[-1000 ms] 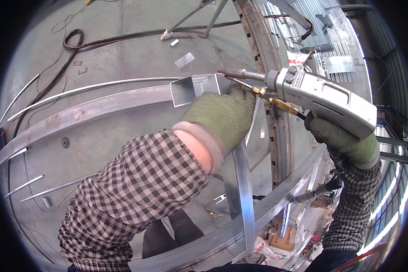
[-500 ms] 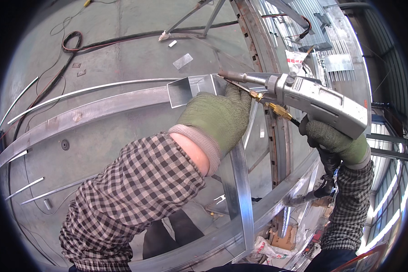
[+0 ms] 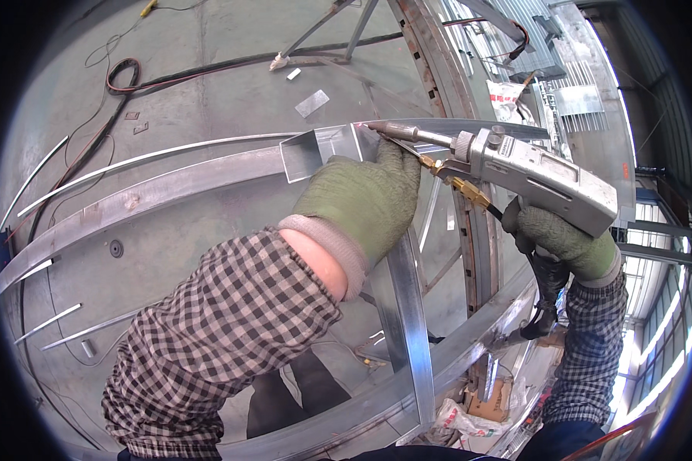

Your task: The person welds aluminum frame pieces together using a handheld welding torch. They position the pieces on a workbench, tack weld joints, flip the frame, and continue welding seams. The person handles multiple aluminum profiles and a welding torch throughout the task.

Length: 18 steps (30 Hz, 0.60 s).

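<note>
Head view: left hand [image 3: 361, 201], in a green glove, lies against the near side of a short square steel tube [image 3: 335, 140]. Its fingers bend away behind the work; cannot tell whether they grip or only press. Right hand [image 3: 563, 234], gloved alike, is closed around the grip of a silver handheld tool [image 3: 542, 175].

Key relation: the tube is just beyond the left hand, the nearer of the two, and well to the left of the right hand. Tube's long axis runs roughly left-right, open mouth facing left. The tool's nozzle [image 3: 396, 131] points left at the tube's far right corner; contact there cannot be confirmed. Brass fittings [image 3: 469, 190] sit under the nozzle.

Tube is at one end of a long steel bar [image 3: 131, 200], which looks curved in the fisheye and reaches toward the left rim. A shiny upright bar [image 3: 413, 330] runs from below the left hand toward the lower edge.

Farther out: rust-marked beam [image 3: 430, 73] beyond the tube, to its right; on the floor [image 3: 238, 104], a small flat plate [image 3: 312, 103] and a dark cable [image 3: 207, 74].
</note>
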Tool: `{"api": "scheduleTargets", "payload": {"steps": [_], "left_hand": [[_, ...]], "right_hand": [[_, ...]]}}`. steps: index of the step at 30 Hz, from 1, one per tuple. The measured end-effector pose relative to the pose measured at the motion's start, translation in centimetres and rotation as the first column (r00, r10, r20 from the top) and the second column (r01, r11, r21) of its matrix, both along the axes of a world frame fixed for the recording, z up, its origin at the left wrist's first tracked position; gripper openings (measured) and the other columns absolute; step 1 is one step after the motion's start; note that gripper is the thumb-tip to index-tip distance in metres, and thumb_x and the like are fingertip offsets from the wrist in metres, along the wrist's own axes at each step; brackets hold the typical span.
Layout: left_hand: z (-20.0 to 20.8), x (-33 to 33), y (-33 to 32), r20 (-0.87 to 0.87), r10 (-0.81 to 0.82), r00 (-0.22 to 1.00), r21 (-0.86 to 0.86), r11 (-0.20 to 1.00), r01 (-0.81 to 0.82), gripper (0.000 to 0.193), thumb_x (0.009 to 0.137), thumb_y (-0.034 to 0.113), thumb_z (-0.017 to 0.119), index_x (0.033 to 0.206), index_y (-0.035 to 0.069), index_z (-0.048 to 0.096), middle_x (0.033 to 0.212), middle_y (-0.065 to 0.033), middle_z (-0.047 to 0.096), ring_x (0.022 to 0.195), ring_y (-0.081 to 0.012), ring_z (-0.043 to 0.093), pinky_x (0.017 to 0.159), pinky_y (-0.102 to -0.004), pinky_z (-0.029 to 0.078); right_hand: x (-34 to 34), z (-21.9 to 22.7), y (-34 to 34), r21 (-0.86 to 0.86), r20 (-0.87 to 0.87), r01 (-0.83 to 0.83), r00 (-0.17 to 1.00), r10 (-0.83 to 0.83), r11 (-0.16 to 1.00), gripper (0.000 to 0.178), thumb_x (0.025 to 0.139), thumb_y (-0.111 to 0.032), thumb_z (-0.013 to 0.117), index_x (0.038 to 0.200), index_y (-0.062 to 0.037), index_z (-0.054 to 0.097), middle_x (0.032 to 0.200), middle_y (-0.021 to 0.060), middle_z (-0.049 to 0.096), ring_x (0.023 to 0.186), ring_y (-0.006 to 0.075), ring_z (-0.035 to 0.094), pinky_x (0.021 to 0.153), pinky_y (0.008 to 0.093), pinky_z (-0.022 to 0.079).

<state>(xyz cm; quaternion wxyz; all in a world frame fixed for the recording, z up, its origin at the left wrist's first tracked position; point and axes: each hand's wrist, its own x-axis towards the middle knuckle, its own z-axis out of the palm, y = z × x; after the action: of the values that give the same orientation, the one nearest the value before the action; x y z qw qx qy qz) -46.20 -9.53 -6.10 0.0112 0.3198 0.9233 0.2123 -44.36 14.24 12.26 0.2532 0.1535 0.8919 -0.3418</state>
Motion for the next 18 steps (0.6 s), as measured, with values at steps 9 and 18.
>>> {"api": "scheduleTargets", "payload": {"steps": [9,18], "left_hand": [[0.2,-0.6,0.1,0.084,-0.025,0.996,-0.060,0.998,0.030,0.056,0.100,0.008,0.059,0.153,-0.007,0.048,0.137,-0.0212,0.068,0.086,-0.0297,0.082,0.067,-0.0454,0.066],[0.1,-0.8,0.0,0.100,-0.033,0.994,-0.053,0.998,0.038,0.063,0.101,0.008,0.059,0.158,-0.012,0.040,0.120,-0.0210,0.072,0.081,-0.0303,0.082,0.065,-0.0453,0.066]], "right_hand": [[-0.8,-0.8,0.2,-0.082,-0.072,-0.059,0.996,0.053,0.995,0.044,0.090,-0.025,0.094,0.124,-0.0017,0.077,0.096,0.0057,0.078,0.078,0.0102,0.071,0.065,0.0252,0.058],[-1.6,-0.8,-0.7,0.027,-0.015,-0.119,0.993,0.119,0.993,0.035,0.098,-0.035,0.084,0.102,-0.0015,0.077,0.081,0.0024,0.071,0.066,0.0080,0.064,0.055,0.0218,0.047]]}}
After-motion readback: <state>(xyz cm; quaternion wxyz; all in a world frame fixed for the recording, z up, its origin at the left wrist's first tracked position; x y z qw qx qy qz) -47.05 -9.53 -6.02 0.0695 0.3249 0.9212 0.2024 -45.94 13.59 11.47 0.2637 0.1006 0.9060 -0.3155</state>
